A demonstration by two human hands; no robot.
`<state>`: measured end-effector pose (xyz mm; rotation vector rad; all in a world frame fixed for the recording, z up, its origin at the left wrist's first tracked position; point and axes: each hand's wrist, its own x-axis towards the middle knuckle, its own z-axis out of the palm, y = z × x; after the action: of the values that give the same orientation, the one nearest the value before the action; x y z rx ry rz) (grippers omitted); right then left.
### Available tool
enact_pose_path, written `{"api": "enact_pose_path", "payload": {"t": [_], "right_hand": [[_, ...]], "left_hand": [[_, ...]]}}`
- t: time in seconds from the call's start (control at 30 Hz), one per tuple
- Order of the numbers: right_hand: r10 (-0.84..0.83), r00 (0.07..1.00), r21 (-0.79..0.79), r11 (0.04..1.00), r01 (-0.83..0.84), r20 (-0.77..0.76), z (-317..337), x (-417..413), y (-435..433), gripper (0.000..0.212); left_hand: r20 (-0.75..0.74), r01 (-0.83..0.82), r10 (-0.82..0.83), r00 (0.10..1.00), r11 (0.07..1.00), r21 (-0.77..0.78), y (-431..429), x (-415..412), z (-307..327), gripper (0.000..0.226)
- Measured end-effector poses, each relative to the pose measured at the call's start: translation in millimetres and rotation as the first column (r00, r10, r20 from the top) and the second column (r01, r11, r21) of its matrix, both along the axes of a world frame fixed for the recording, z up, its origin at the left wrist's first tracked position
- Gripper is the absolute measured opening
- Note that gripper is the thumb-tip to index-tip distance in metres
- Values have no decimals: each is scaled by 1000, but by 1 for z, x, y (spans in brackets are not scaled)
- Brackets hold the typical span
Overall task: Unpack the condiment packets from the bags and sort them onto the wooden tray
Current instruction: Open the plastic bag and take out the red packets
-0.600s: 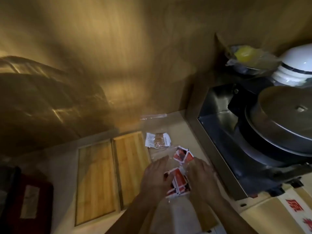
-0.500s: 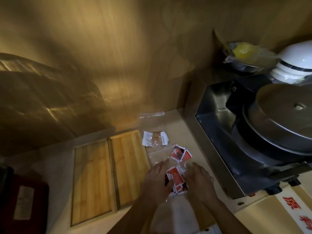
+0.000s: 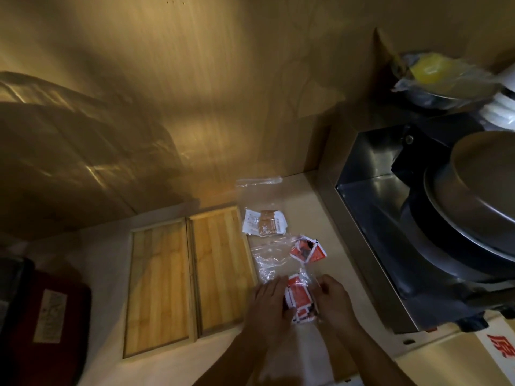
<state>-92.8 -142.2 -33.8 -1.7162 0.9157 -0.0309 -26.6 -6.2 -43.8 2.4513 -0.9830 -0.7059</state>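
Note:
A wooden tray [image 3: 192, 277] with two compartments lies on the counter, both bare. To its right, my left hand [image 3: 269, 305] and my right hand [image 3: 333, 298] grip a bundle of red packets [image 3: 299, 298] from either side, inside a clear plastic bag [image 3: 271, 264]. A few more red packets [image 3: 308, 250] lie just beyond, at the bag's far end. Further back, white and brown packets [image 3: 264, 226] rest in another clear bag [image 3: 260, 195].
A steel stove recess with a large lidded pan [image 3: 473, 207] stands close on the right. Above it are a bowl with something yellow in plastic [image 3: 434, 76] and white dishes. A dark red case [image 3: 50, 324] sits at the left. A wooden wall rises behind.
The view has shifted a little. Both hands have drawn closer around the red packets and pulled them slightly toward me, away from the loose red packets.

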Motion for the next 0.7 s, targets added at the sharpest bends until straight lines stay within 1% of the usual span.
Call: {"api": "enact_pose_path", "payload": {"t": [0.07,0.13,0.2,0.23,0.3,0.33,0.4,0.5,0.57,0.6,0.63,0.67,0.7], "right_hand": [[12,999,30,999,-13,52,5,0,-1,19],[28,995,114,993,-38,92,11,-2,-1,19],[51,993,193,979,-71,109,13,-3,-5,20],[67,991,226,970,-91,113,14,-4,-7,21],[67,989,311,944,-106,133,19,-4,-10,21],[78,987,344,931,-123,142,23,-5,-13,22],[92,983,389,909,-148,159,29,-7,-16,25],[147,968,454,862,-226,204,36,-10,-21,27],[199,956,461,843,-278,214,39,-11,-25,18],[210,954,469,834,-290,215,41,-12,-27,14],[217,952,478,826,-297,216,41,-12,-30,13],[215,952,486,823,-296,216,42,-13,-31,14],[202,956,500,818,-285,215,41,-14,-33,15]], "left_hand": [[-49,-50,49,998,999,-20,-1,0,-1,58],[-116,-171,159,981,980,-105,-2,2,2,45],[-190,-294,259,947,938,-183,-2,9,9,28],[-233,-337,292,928,923,-184,-2,13,15,23],[-344,-406,329,880,895,-183,0,24,18,20],[-399,-443,338,852,872,-208,0,29,20,20],[-439,-506,378,815,834,-220,0,38,22,31],[-291,-457,393,873,866,-201,-4,53,32,61],[-290,-419,358,887,890,-183,-10,65,39,68],[-264,-365,318,911,918,-154,-14,69,41,68],[-210,-294,271,939,952,-86,-17,72,45,65],[-177,-241,230,957,970,-39,-20,75,46,58],[-179,-218,210,961,976,-22,-23,77,49,47]]}}
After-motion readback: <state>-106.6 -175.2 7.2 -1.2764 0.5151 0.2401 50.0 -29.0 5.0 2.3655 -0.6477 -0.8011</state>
